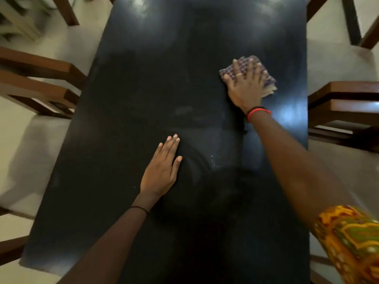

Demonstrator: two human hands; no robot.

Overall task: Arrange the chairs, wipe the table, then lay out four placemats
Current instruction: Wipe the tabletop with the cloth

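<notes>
The cloth (249,59), a folded checked one, lies flat on the table (164,78) near its right edge, about halfway along. Your right hand (245,85) lies on top of it, fingers spread and straight, pressing it down rather than gripping it. Cloth shows beyond the fingertips and on both sides of the hand. Your left hand (162,171) rests flat and open on the bare tabletop nearer to you, close to the middle and well apart from the cloth, holding nothing. You look to be in the wiping step: faint smears and a few pale specks show near the left hand, so wiping seems unfinished. The chairs (344,103) stand drawn in along both long edges, so that part looks done. No placemats are in view, so all four are yet to be laid.
</notes>
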